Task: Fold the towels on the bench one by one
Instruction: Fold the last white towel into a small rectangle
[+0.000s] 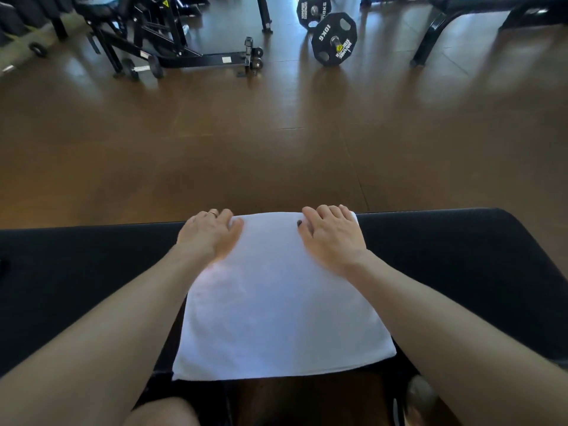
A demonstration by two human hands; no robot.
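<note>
"10KG" is read in pale raised characters on the face of the black weight plate [334, 38] standing on the floor; the characters are seen turned on their side. A yellow and white brand mark is carried on the same plate beside its hub, but its words are too small to be made out. A second plate [313, 10] behind it bears pale lettering that cannot be read. A yellow triangular warning sign [166, 3] is fixed to the black machine frame; its symbol cannot be told.
</note>
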